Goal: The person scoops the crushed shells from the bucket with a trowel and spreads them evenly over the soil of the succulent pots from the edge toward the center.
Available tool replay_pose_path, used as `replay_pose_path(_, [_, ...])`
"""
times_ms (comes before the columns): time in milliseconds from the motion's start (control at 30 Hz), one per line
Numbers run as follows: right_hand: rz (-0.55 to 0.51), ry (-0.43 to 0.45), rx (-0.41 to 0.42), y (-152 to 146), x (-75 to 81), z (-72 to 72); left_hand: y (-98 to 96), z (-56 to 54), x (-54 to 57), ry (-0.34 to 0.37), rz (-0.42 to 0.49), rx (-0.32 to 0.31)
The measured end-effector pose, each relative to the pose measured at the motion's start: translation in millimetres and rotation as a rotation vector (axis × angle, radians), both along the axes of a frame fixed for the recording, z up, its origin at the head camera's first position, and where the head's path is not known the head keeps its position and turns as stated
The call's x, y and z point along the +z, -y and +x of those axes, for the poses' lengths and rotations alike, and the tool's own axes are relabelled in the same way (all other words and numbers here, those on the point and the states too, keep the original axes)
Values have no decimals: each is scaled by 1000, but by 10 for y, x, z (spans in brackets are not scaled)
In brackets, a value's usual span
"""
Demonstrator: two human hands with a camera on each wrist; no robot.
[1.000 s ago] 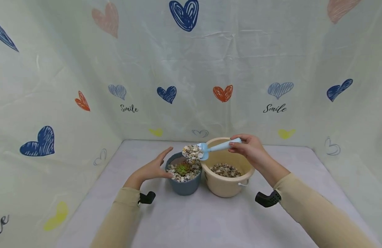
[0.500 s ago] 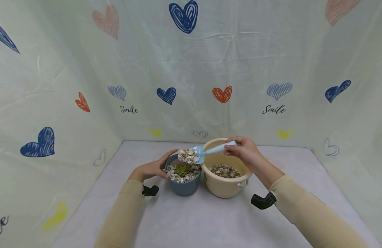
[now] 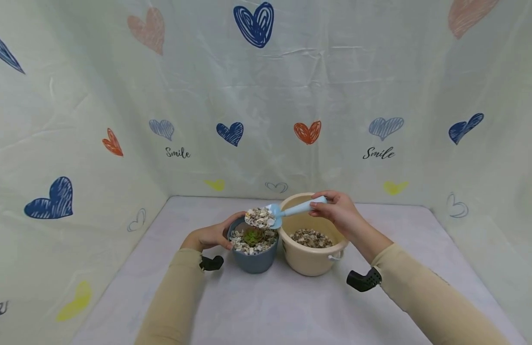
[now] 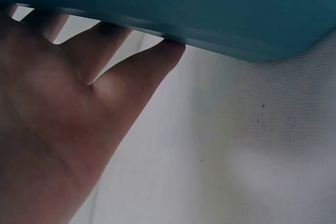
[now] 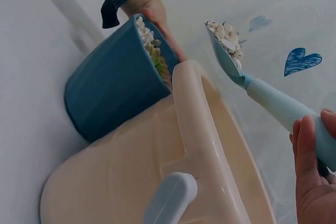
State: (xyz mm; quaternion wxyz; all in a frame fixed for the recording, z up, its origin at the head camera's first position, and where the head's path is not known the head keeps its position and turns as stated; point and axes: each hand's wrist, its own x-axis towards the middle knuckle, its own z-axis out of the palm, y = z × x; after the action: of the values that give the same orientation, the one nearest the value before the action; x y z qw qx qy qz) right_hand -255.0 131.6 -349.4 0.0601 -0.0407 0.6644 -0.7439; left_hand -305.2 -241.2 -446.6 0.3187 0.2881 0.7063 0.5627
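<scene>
A light blue hand trowel (image 3: 295, 209), heaped with pale gravel (image 3: 260, 217), is gripped by its handle in my right hand (image 3: 338, 211). Its blade hangs level over a blue-grey plant pot (image 3: 254, 262), above the far part of the rim. In that pot a small green succulent (image 3: 252, 236) sits among whitish stones. My left hand (image 3: 212, 236) holds the pot's left side, with the thumb at the near rim and the fingers round the far side. From the left wrist view, several fingers (image 4: 152, 61) reach against the pot wall (image 4: 210, 14), their tips partly hidden.
Right beside the pot stands a beige bucket (image 3: 308, 263) with mixed gravel (image 3: 311, 238) at its bottom and a white handle piece (image 3: 335, 257). Both stand on a pale cloth-covered table (image 3: 283, 311). A heart-printed curtain (image 3: 343, 96) hangs behind and at the sides.
My left hand has closed in from beside the pot onto its rim and side. The loaded trowel has shifted slightly left and lower over the pot, its gravel still heaped.
</scene>
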Motion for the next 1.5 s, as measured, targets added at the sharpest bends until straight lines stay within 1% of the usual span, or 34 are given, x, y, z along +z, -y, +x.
replay_pose_path(133, [5, 0, 6, 42, -22, -10, 25, 20, 0, -16, -33, 20])
replay_pose_path(233, [-4, -1, 15, 74, -44, -18, 31, 41, 4, -10, -44, 33])
replay_pose_path(333, [-14, -12, 24, 110, -63, -26, 29, 74, 17, 8, -43, 56])
replay_pose_path(500, [-14, -21, 38, 183, -93, -32, 8, 135, 14, 12, -31, 103])
replay_pose_path(600, [24, -12, 33, 230, -108, -27, -6, 177, -2, 0, -20, 121])
replay_pose_path(733, [91, -22, 28, 292, -122, -31, -16, 217, -30, -8, 2, 147])
replay_pose_path(800, [121, -43, 37, 322, -127, -36, -14, 234, -45, -10, 14, 161])
replay_pose_path(933, [148, -88, 51, 394, -140, -34, -8, 282, -61, -18, 42, 193])
replay_pose_path(1067, [123, -138, 63, 479, -146, -17, -21, 337, -70, -11, 67, 241])
replay_pose_path(1200, [100, -173, 70, 546, -149, -10, -39, 384, -75, -10, 72, 291])
replay_pose_path(1367, [106, -175, 66, 614, -150, -12, -40, 447, -64, -30, 80, 326])
replay_pose_path(1500, [114, -169, 51, 661, -165, -35, -46, 489, -49, -27, 81, 351])
